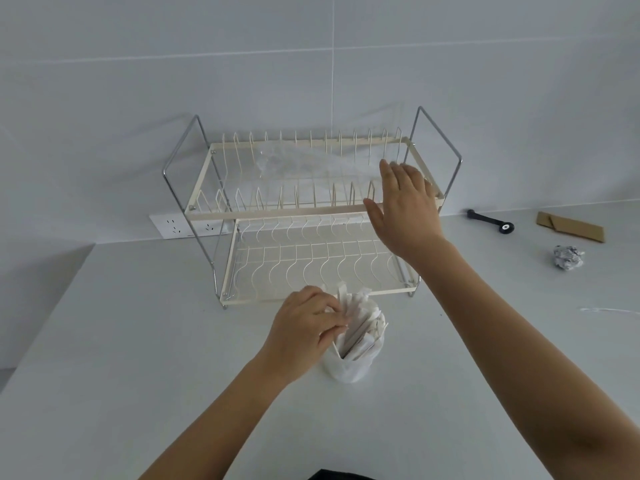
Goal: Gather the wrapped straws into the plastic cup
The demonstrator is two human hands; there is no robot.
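Observation:
A clear plastic cup (pixel 351 365) stands on the white counter in front of a dish rack. Several white wrapped straws (pixel 356 323) stick up out of it. My left hand (pixel 304 329) is at the cup's left rim, its fingertips pinched on the straws. My right hand (pixel 405 206) is raised with fingers spread over the right end of the rack's upper tier, holding nothing. A faint clear plastic item (pixel 273 159) lies on the upper tier; I cannot tell what it is.
The two-tier wire dish rack (pixel 311 213) stands against the tiled wall. A wall socket strip (pixel 180 226) is behind it. To the right lie a black tool (pixel 490 221), a cardboard piece (pixel 571 226) and a crumpled foil ball (pixel 568 258).

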